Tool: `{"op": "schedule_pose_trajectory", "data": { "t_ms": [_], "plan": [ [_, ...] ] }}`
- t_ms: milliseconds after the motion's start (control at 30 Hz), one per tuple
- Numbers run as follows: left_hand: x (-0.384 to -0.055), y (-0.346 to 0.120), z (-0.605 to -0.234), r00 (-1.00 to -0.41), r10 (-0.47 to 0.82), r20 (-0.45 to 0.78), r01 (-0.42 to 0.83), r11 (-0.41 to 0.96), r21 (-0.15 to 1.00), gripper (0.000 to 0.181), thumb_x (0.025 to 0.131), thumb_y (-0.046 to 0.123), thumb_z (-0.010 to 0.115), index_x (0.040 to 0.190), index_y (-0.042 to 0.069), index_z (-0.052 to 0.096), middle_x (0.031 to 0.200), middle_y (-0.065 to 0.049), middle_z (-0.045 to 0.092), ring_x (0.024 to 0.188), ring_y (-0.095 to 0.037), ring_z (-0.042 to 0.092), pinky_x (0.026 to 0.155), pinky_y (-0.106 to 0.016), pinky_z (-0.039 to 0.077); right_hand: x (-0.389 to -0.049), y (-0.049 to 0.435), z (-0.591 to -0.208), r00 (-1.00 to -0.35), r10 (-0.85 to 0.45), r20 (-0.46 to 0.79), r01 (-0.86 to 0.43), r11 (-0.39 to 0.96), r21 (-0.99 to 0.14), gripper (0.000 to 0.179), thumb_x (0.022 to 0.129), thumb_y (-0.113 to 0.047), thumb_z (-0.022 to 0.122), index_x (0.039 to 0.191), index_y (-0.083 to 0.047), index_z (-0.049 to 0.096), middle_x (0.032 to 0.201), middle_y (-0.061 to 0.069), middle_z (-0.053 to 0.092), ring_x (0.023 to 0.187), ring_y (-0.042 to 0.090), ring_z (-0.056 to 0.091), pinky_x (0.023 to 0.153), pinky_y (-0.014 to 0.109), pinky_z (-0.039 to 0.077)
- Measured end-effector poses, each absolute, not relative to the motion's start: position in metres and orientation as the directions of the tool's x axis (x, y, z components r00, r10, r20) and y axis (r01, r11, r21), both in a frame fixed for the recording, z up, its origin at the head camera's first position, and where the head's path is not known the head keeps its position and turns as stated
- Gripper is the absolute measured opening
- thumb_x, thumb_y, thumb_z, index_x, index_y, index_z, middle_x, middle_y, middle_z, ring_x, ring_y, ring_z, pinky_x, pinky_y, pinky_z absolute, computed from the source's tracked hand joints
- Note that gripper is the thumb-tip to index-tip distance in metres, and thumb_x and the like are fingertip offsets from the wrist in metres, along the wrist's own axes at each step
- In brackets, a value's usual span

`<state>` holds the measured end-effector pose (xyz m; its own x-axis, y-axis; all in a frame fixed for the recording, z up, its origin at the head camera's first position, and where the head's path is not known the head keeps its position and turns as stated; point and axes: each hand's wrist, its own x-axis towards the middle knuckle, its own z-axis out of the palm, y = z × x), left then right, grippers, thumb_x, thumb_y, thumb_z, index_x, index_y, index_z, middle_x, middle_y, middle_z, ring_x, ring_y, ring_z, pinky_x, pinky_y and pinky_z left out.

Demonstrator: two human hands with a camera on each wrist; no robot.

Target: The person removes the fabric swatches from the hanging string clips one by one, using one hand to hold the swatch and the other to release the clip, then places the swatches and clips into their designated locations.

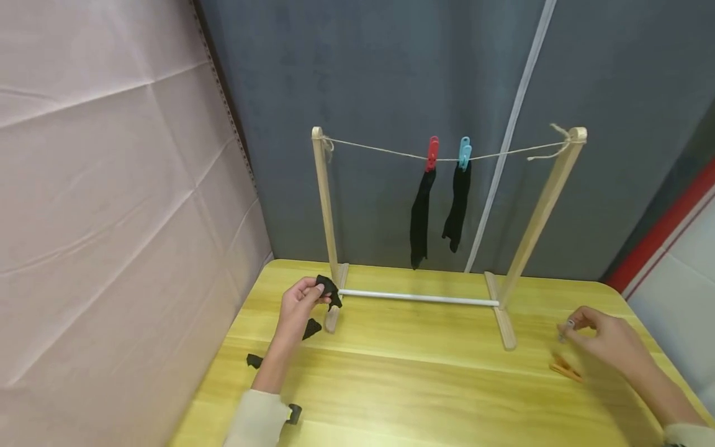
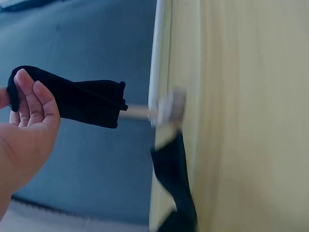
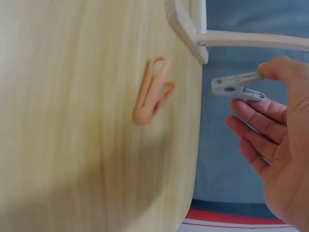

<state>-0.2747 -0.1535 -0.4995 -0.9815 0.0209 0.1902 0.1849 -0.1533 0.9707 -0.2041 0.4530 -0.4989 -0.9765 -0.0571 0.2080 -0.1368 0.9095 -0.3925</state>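
Near the base of the rack's left post, my left hand (image 1: 295,310) pinches a small black sock (image 2: 89,99) by one end between thumb and fingers. Over the right side of the table, my right hand (image 1: 609,338) holds a pale grey clothespin (image 3: 236,87) between thumb and index finger, the other fingers loosely bent. Below it on the tabletop lies an orange clothespin (image 3: 152,94). Two black socks hang from the string (image 1: 380,149): one under a red clothespin (image 1: 432,154), the other under a light blue clothespin (image 1: 465,154).
Two wooden posts on feet, joined by a white rod (image 1: 419,298), carry the string above the yellow table (image 1: 424,397). More black cloth pieces (image 1: 311,328) lie around my left forearm, partly hidden by it. A grey curtain (image 1: 357,74) stands behind, and a pale cloth wall at left.
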Motion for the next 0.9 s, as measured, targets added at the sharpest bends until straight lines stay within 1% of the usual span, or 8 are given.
{"op": "schedule_pose_trajectory", "data": {
  "t_ms": [167,300,400,533,633,700,800,900],
  "plan": [
    [-0.267,-0.188,-0.509,-0.986,0.007,0.166,0.166,-0.026,0.986,0.019,0.105,0.01,0.064,0.11,-0.008,0.065,0.087,-0.004,0.074,0.078,-0.014,0.072,0.088,-0.033,0.066,-0.202,0.463,-0.507,-0.997,-0.056,0.06,-0.075,0.925,-0.373,0.032,0.102,-0.044,0.069,0.105,-0.012,0.069,0.095,0.004,0.079,0.079,0.021,0.069,0.061,0.028,0.044],
    [-0.261,-0.209,-0.518,-0.993,0.02,0.115,0.116,0.071,0.991,0.022,0.106,0.014,0.064,0.112,-0.007,0.066,0.086,-0.004,0.073,0.078,-0.017,0.07,0.088,-0.038,0.064,-0.203,0.466,-0.516,-0.997,-0.066,0.029,-0.072,0.931,-0.359,0.03,0.102,-0.041,0.069,0.108,-0.012,0.07,0.096,0.004,0.078,0.082,0.022,0.07,0.063,0.033,0.047],
    [-0.254,-0.223,-0.522,-0.997,0.0,0.075,0.074,0.171,0.982,0.022,0.105,0.017,0.065,0.112,-0.003,0.068,0.084,-0.001,0.074,0.082,-0.024,0.071,0.087,-0.034,0.062,-0.204,0.466,-0.522,-0.998,-0.066,0.019,-0.069,0.929,-0.363,0.029,0.102,-0.042,0.07,0.109,-0.013,0.07,0.098,0.004,0.078,0.085,0.025,0.071,0.065,0.036,0.049],
    [-0.242,-0.241,-0.525,-0.999,-0.037,0.027,0.015,0.3,0.954,0.019,0.105,0.018,0.065,0.109,0.0,0.071,0.089,-0.014,0.074,0.088,-0.036,0.071,0.079,-0.03,0.06,-0.202,0.462,-0.529,-0.998,-0.068,0.006,-0.065,0.925,-0.375,0.03,0.101,-0.045,0.071,0.109,-0.016,0.071,0.101,0.004,0.078,0.09,0.028,0.072,0.066,0.037,0.052],
    [-0.235,-0.253,-0.524,-0.999,-0.054,-0.007,-0.029,0.435,0.9,0.019,0.105,0.019,0.066,0.11,0.002,0.072,0.095,-0.02,0.074,0.087,-0.033,0.073,0.068,-0.03,0.057,-0.2,0.46,-0.534,-0.997,-0.072,0.005,-0.068,0.922,-0.381,0.03,0.101,-0.045,0.07,0.11,-0.016,0.071,0.103,0.005,0.078,0.092,0.03,0.073,0.066,0.04,0.054],
    [-0.232,-0.259,-0.523,-0.998,-0.052,-0.028,-0.052,0.533,0.844,0.017,0.104,0.02,0.067,0.11,0.005,0.073,0.096,-0.017,0.075,0.083,-0.025,0.072,0.062,-0.028,0.053,-0.199,0.459,-0.536,-0.997,-0.07,-0.01,-0.061,0.92,-0.386,0.034,0.102,-0.048,0.069,0.111,-0.016,0.072,0.103,0.005,0.078,0.091,0.027,0.072,0.066,0.041,0.055],
    [-0.229,-0.265,-0.522,-0.997,-0.029,-0.067,-0.07,0.658,0.75,0.015,0.103,0.022,0.069,0.105,0.007,0.073,0.09,-0.01,0.074,0.074,-0.015,0.063,0.058,-0.026,0.047,-0.198,0.458,-0.54,-0.997,-0.062,-0.049,-0.038,0.918,-0.394,0.042,0.101,-0.054,0.067,0.114,-0.014,0.073,0.104,0.005,0.078,0.09,0.022,0.071,0.066,0.04,0.056],
    [-0.226,-0.27,-0.525,-0.993,0.0,-0.114,-0.079,0.722,0.687,0.015,0.102,0.022,0.071,0.095,0.009,0.071,0.08,-0.008,0.071,0.064,-0.015,0.051,0.055,-0.027,0.043,-0.198,0.457,-0.545,-0.996,-0.054,-0.074,-0.02,0.915,-0.402,0.05,0.101,-0.057,0.066,0.118,-0.01,0.073,0.106,0.007,0.078,0.091,0.023,0.071,0.068,0.042,0.058]
  ]
}}
